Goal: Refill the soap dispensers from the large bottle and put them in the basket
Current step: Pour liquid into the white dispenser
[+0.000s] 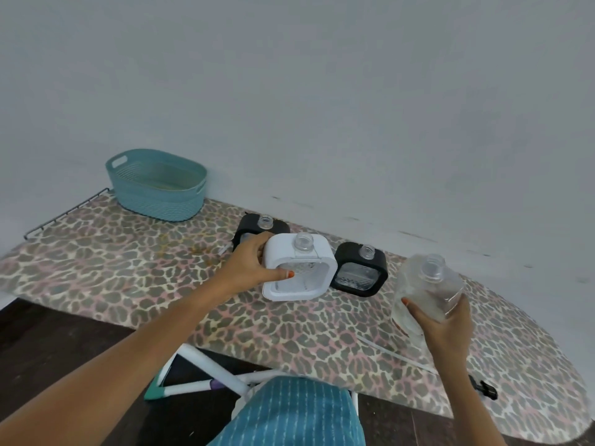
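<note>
Left hand (254, 265) grips the white soap dispenser (299, 268) mid ironing board (128, 284); right hand (444, 320) clasps the uncapped large bottle (425, 284) just right. The dispenser's neck looks narrow, so a hasty pour could spill.

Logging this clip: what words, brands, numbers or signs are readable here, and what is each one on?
No text can be read anywhere in this frame.
large bottle, held by the right hand: clear, no legible label.
white dispenser, gripped by the left hand: no print shows.
near black dispenser: no markings.
far black dispenser: no markings, partly hidden.
basket: none.
</note>
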Tool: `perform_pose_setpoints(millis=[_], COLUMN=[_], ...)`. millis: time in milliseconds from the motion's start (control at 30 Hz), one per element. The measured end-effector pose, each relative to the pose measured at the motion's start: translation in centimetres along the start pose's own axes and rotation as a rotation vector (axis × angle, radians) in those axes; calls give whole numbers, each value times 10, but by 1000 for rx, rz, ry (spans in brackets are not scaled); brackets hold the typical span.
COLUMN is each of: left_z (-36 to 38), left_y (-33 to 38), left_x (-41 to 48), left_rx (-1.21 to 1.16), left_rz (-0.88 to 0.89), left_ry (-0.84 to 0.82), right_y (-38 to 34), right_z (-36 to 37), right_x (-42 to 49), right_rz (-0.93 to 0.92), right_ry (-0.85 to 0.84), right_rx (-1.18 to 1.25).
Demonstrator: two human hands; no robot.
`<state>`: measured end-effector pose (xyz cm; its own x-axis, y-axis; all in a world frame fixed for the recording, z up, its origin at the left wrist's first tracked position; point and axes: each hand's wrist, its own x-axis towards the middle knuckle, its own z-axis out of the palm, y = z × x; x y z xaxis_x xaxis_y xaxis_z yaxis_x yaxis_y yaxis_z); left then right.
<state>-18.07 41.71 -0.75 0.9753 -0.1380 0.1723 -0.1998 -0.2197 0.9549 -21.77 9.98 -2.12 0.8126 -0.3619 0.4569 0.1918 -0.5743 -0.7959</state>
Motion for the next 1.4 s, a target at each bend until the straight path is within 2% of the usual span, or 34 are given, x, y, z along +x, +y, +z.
perform_pose_setpoints(millis=[267, 500, 700, 1000, 1400], left_z=[-5, -12, -15, -10, -2], left_y=[-16, -26, -31, -32, -36], left_x=[-18, -30, -36, -37, -30], left_rx=[18, 130, 152, 112, 138], left_rz=[-20, -24, -23, -33, -31], left_ry=[-43, -133, -167, -217, -211], right_y=[-48, -63, -68, -51, -49], right_z=[15, 36, 47, 53, 51], right_x=[10, 8, 13, 26, 35], right_rz=[-314, -515, -772, -850, -999], right_ry=[-161, -324, -322, -349, -250], right_rx=[-195, -285, -383, -548, -656])
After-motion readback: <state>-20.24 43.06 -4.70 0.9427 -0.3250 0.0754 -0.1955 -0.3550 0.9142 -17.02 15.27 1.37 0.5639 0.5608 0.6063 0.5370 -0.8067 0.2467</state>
